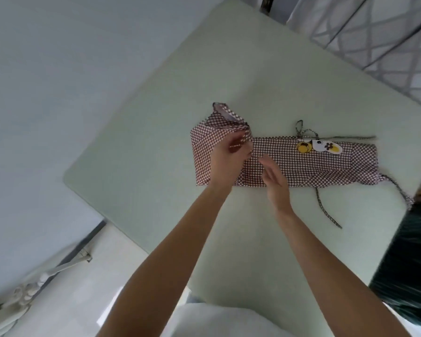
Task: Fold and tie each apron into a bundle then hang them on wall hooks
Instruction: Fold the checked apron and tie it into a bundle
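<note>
Left hand point(229, 156) pinched the turned-over end of the checked apron point(314, 164); right hand point(276, 181) hovered just beside, fingers straight, holding nothing. Lay folded into a long strip across the pale bench point(229, 69), ties point(326, 210) trailing loose. Best rolled tightly and squarely toward the far end, keeping ties free for knotting.
</note>
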